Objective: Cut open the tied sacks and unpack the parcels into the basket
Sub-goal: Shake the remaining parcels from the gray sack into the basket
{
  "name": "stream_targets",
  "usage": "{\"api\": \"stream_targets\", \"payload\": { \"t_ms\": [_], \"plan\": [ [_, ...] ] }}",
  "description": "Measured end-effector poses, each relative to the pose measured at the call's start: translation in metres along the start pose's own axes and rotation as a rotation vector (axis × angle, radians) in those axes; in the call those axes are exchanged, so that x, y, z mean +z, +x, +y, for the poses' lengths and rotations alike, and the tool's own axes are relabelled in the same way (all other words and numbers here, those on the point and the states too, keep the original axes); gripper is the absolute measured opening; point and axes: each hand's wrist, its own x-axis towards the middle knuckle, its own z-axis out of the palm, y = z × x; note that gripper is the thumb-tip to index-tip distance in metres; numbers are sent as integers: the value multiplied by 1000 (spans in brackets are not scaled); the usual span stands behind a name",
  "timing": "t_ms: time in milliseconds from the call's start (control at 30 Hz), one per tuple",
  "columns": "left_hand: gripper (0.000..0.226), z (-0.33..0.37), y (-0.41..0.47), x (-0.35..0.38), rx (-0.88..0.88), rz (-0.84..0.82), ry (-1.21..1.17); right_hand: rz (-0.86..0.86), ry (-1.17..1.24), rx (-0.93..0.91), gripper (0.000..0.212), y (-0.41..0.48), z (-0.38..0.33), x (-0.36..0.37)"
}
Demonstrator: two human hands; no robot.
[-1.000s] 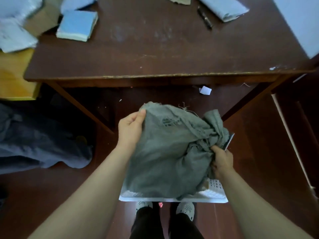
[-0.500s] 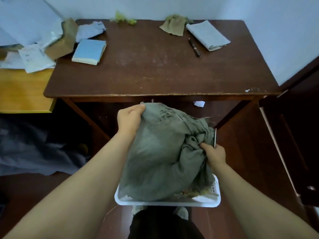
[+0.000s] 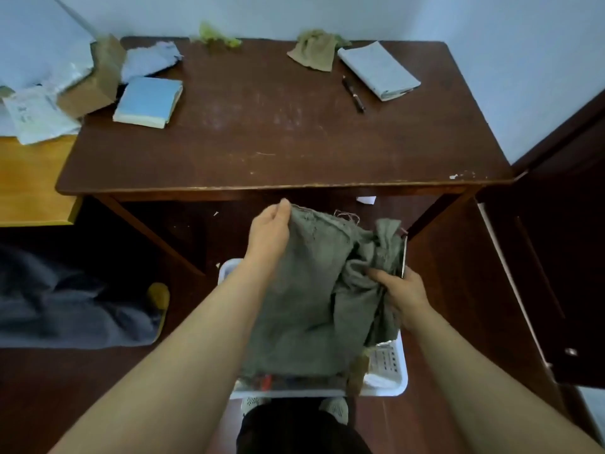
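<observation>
A grey-green cloth sack (image 3: 307,296) hangs over the white plastic basket (image 3: 389,385) on the floor in front of my feet. My left hand (image 3: 266,232) pinches the sack's upper left edge. My right hand (image 3: 401,291) grips the bunched right side of the sack, and a thin dark blade (image 3: 403,257) sticks up from that hand. Something red and brownish shows in the basket under the sack's lower edge; most of the basket's inside is hidden.
The dark wooden table (image 3: 281,139) stands just beyond, carrying a blue book (image 3: 147,101), a pen (image 3: 353,93), a wrapped parcel (image 3: 378,70), a small tan sack (image 3: 312,52) and cardboard at the left. A dark blanket (image 3: 65,303) lies left on the floor; a cabinet (image 3: 563,257) stands right.
My view has tilted upward, showing more of the table. The sack has been lifted a little, so more of the basket's right side shows. Both hands keep their hold.
</observation>
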Motion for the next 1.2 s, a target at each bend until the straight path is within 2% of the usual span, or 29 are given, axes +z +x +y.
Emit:
{"api": "stream_targets", "payload": {
  "t_ms": [67, 133, 200, 233, 300, 367, 433, 500, 567, 667, 767, 867, 933, 1033, 1200],
  "plan": [
    [26, -17, -3, 16, -44, -84, -51, -229, -50, -81, 43, -6, -1, 7],
    [27, -36, -8, 32, -134, -137, -51, -450, -204, -98, 64, -17, 6, 20],
    [26, -46, -13, 46, -229, -167, -68, -546, -352, -149, 65, -20, 20, 28],
    [25, -51, -15, 51, -277, -185, -118, -514, -362, -191, 58, -20, 25, 33],
    [29, -54, -19, 58, -381, -226, -275, -318, -303, -230, 44, -18, 35, 40],
    [29, -61, -19, 57, -446, -238, -405, -114, -197, -162, 22, -10, 49, 42],
    [24, -78, -18, 49, -441, -220, -422, 84, -131, -54, 9, 4, 68, 36],
    [31, -110, -13, 34, -331, -144, -204, 279, -129, 12, 10, 17, 80, 22],
    [63, -155, -2, 14, -238, -131, 196, 432, -232, 36, 26, 26, 90, 6],
    [101, -223, 14, -8, -326, -281, 623, 482, -507, 31, 37, 37, 116, -9],
    [122, -278, 34, -8, -358, -426, 835, 407, -718, -44, 53, 56, 149, -3],
    [120, -313, 59, 5, -288, -467, 964, 279, -954, -101, 41, 83, 180, 15],
    [118, -334, 79, 9, -257, -468, 1042, 171, -1076, -131, 42, 98, 201, 35],
    [112, -377, 109, 10, -248, -491, 1108, -1, -1167, -129, 42, 113, 230, 64],
    [116, -442, 144, 8, -264, -545, 1142, -87, -1259, -96, 45, 145, 257, 99]
  ]
}}
